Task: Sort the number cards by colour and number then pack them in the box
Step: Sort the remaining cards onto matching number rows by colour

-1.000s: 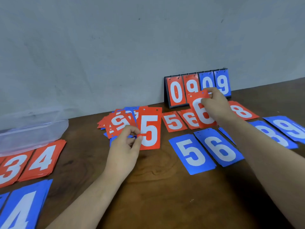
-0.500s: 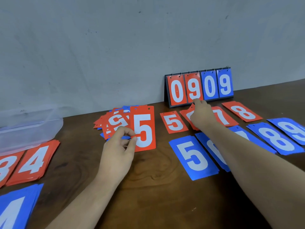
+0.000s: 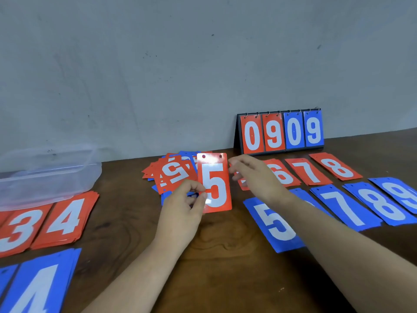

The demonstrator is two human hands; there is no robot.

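Note:
My left hand (image 3: 184,206) pinches the lower left edge of a red 5 card (image 3: 214,184) and holds it upright above the table. Behind it lies a loose heap of unsorted red and blue cards (image 3: 171,173). My right hand (image 3: 255,177) hovers just right of the red 5 card, fingers relaxed, holding nothing, over the red row. Sorted red piles 6 (image 3: 284,175), 7 (image 3: 308,171) and 8 (image 3: 336,166) lie in a row, with blue 5 (image 3: 274,224), 7 (image 3: 345,206), 8 (image 3: 381,204) and 9 (image 3: 399,193) in front. The clear plastic box (image 3: 47,175) stands at the far left.
Red 3 (image 3: 13,231) and red 4 (image 3: 66,219) piles and a blue 4 pile (image 3: 38,285) lie at the left. A flip scoreboard (image 3: 281,132) reading 0909 stands against the grey wall. Bare brown table (image 3: 225,267) shows in the front middle.
My right hand has let go of the red 6 card on its pile and drawn back left toward the red 5 card. My left hand keeps holding the red 5 card.

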